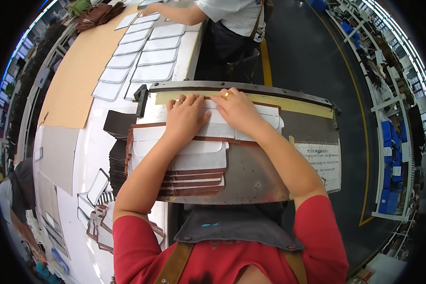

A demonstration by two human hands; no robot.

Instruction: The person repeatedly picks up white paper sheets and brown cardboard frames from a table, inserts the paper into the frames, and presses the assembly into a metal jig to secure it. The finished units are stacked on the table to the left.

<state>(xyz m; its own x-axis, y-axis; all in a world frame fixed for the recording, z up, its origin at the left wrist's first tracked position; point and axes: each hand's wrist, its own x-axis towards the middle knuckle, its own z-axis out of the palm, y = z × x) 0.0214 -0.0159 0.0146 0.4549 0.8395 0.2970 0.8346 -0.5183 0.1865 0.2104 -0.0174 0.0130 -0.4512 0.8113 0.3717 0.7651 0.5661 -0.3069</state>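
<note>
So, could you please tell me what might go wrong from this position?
Both hands, left hand and right hand, press the white piece close to the machine's metal bar, so fingers might get caught. The fanned stack of brown-edged pieces under the left forearm could slide out of order.

Both bare forearms come in from the near edge, out of red short sleeves, and angle inward toward the far middle. Left hand (pixel 183 118) lies palm down, fingers spread flat and pointing far-right, ring on one finger. Right hand (pixel 237 108) also lies flat, fingers pointing left, ring showing. Fingertips of both nearly meet; neither grip is closed.
</note>
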